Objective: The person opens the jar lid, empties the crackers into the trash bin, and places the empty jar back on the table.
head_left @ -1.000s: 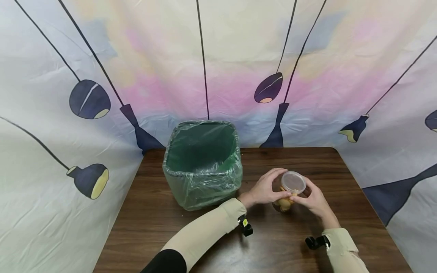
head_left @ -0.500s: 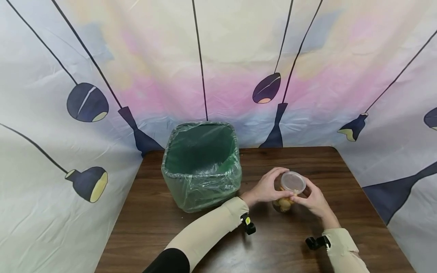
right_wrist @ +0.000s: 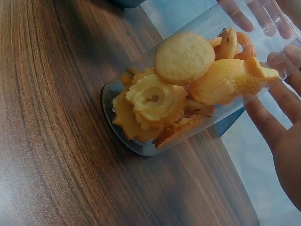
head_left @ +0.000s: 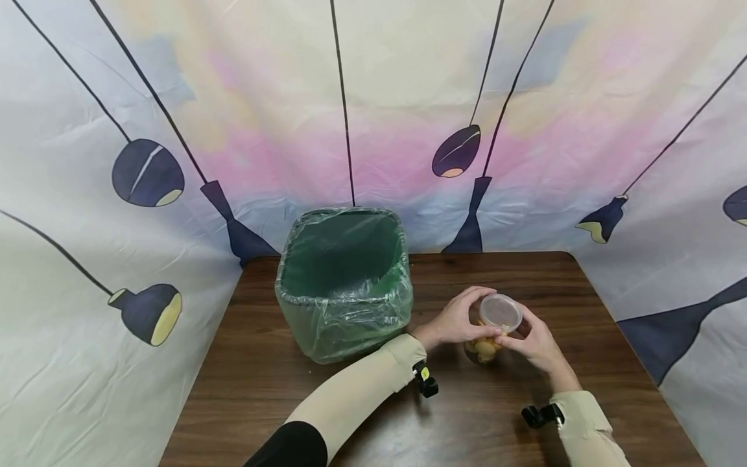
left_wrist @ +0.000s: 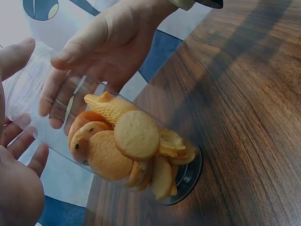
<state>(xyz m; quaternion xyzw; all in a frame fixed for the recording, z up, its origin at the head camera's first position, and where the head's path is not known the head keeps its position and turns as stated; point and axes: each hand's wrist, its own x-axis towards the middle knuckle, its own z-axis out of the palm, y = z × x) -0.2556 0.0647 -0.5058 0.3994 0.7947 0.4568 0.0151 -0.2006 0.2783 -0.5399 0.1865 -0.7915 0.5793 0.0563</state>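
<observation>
On the dark wooden tabletop [head_left: 327,402], seen from the head camera, a clear plastic jar [head_left: 489,334] with a translucent lid [head_left: 500,312] stands to the right of a green bin [head_left: 344,282] lined with a clear bag. The left hand [head_left: 458,321] curls its fingers round the jar's left side and top, and the right hand [head_left: 533,344] wraps round its right side, so both hold it between them. Cream sleeves cover both forearms. A printed curtain [head_left: 373,110] hangs behind the tabletop.

From the left wrist camera, the jar [left_wrist: 117,146] stands with its base on the tabletop [left_wrist: 254,122], holding round biscuits [left_wrist: 136,135] and orange fish-shaped pieces. The right hand [left_wrist: 101,44] has its fingers bent against the far wall; the left hand [left_wrist: 16,188] shows at the near edge, with its fingers at the jar.

From the right wrist camera, the jar [right_wrist: 188,94] shows its base on the tabletop [right_wrist: 56,141], a ring biscuit [right_wrist: 153,101] pressed to its wall. The right hand [right_wrist: 282,136] lies along the jar's side, and the left hand's fingertips [right_wrist: 235,12] show beyond.
</observation>
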